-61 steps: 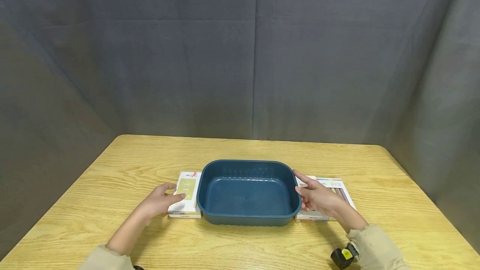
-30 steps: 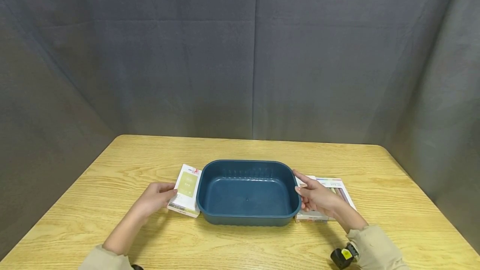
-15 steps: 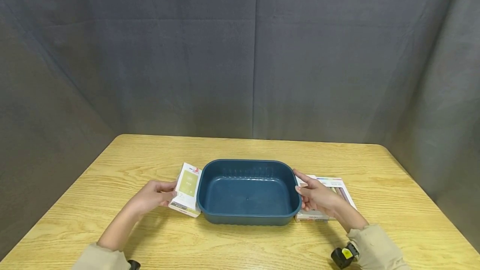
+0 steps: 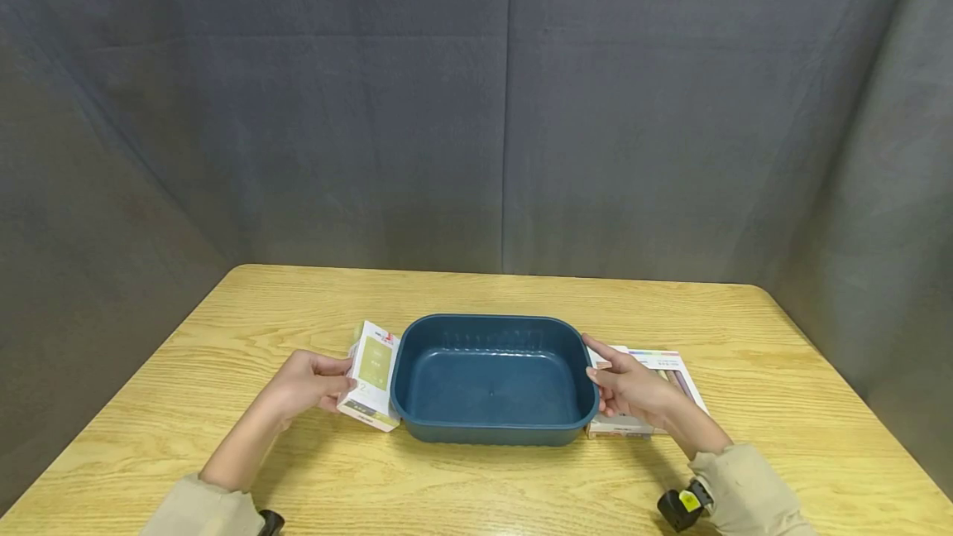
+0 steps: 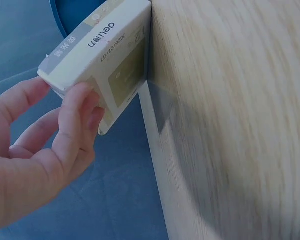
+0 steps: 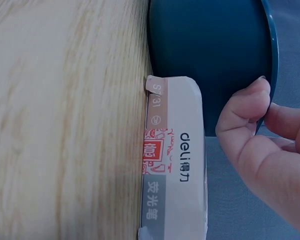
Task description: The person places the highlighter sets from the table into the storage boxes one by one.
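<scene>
A dark blue basin (image 4: pixel 491 387) stands mid-table. At its left, a white box with a yellow-green panel (image 4: pixel 375 364) leans tilted, its left edge raised; my left hand (image 4: pixel 301 387) grips that edge between thumb and fingers. In the left wrist view, the fingers of my left hand (image 5: pixel 45 145) hold the end of the box (image 5: pixel 105 55). My right hand (image 4: pixel 633 391) pinches the basin's right rim, thumb inside. The right wrist view shows my right hand (image 6: pixel 270 145) on the rim of the basin (image 6: pixel 210 45), beside a white box (image 6: pixel 185 160) lying by the basin's wall.
Right of the basin, partly behind my right hand, lie white boxes, one with a coloured strip and a window showing coloured sticks (image 4: pixel 673 370). The wooden table (image 4: pixel 462 495) has grey cloth (image 4: pixel 357 122) hanging behind and at both sides.
My left hand took hold of the left box's edge and raised it, so the box now tilts toward the basin. My right hand and the basin have stayed nearly still.
</scene>
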`<state>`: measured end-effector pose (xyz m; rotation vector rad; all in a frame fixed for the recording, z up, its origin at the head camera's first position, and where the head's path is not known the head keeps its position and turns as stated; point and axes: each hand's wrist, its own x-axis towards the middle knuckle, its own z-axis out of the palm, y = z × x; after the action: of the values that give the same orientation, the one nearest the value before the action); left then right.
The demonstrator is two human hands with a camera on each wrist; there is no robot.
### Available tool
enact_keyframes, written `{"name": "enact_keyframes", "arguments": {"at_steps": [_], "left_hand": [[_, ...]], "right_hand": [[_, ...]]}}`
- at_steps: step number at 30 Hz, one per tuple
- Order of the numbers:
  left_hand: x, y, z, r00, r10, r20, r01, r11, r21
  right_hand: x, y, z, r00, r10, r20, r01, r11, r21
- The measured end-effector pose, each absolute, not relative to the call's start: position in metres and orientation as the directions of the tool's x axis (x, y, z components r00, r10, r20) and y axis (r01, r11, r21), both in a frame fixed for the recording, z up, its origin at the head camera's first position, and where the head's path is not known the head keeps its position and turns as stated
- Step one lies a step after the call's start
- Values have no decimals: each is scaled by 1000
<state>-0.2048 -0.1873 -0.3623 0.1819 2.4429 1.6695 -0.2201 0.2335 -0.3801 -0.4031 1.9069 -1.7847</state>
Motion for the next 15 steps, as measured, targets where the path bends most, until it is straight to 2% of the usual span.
{"name": "enact_keyframes", "arguments": {"at_steps": [11,15], "left_hand": [[-204,-183,-361,-997,70,-43,-14,379,925],[-205,-183,-358,-998,50,-24,-4,369,930]], "right_hand": [[-221,234,-381,-825,-545,-147,115,91,-989],[-222,237,-383,-798,-593,-107,91,56,-994]]}}
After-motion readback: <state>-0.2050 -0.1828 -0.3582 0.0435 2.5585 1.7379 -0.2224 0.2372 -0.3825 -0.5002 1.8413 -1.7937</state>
